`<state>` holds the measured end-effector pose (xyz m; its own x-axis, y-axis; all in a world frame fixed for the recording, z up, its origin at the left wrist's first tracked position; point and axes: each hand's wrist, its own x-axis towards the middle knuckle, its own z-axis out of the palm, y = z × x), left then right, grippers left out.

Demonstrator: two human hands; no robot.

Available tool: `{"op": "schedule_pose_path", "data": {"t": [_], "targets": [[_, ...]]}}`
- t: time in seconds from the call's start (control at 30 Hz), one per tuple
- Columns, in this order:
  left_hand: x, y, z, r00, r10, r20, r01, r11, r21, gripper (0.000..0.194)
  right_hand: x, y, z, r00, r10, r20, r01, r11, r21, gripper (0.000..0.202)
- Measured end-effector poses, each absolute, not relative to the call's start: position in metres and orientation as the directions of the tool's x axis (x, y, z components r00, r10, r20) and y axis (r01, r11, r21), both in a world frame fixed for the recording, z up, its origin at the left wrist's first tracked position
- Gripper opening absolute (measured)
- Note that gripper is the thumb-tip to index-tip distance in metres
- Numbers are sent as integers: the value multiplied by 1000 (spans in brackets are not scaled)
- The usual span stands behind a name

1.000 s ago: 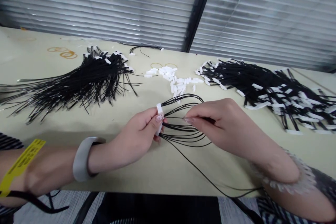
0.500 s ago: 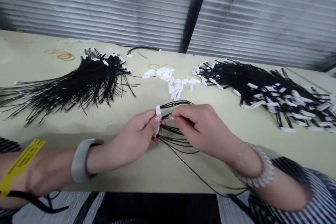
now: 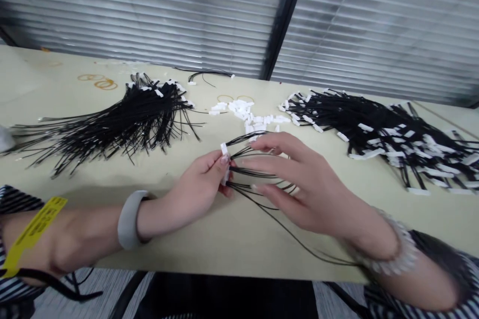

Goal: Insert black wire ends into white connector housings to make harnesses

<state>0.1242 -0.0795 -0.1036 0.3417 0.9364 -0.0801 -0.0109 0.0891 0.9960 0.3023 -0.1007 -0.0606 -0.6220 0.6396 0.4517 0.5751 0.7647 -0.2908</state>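
Between the thumb and fingers of my left hand [image 3: 198,179] is a long white connector [image 3: 224,149], its middle covered by the thumb. Several thin black wires [image 3: 254,172] run out of it to the right in separate groups, and one long strand trails down toward the table's front edge. My right hand [image 3: 299,179] hovers at these wires with its fingers spread apart. Its fingertips lie over or beside the wires; whether they touch is unclear.
Loose white connectors [image 3: 241,108] lie in a heap behind my hands. A pile of black wires [image 3: 123,119] is at the left, and a larger pile of wired connectors [image 3: 359,119] at the right. Rubber bands [image 3: 101,82] and a small wire harness [image 3: 209,73] lie near the window blinds [image 3: 149,10].
The fingers of my right hand have gone from a pinch on a wire to spread apart. My left hand keeps its hold on the connector. The view has shifted slightly.
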Motion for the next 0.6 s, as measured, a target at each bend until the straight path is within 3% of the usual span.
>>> {"op": "schedule_pose_path", "data": {"t": [0.17,0.33,0.43,0.5,0.6], "targets": [[125,-74,-104,300,937,-180,-203,247,948,20,317,-102,-52,-781,585,217,544,809,-221,33],[126,-71,-102,268,932,-243,-309,322,895,18,335,-93,-51,-784,588,197,524,798,-297,42],[126,-71,-102,268,927,-261,-317,341,885,19,335,-91,-50,-793,586,167,527,797,-295,29],[126,-71,-104,259,934,-247,-309,322,895,20,334,-91,-50,-768,604,211,503,773,-387,19],[125,-72,-107,252,943,-219,-266,285,921,22,338,-86,-51,-582,722,375,375,647,-663,14]]}}
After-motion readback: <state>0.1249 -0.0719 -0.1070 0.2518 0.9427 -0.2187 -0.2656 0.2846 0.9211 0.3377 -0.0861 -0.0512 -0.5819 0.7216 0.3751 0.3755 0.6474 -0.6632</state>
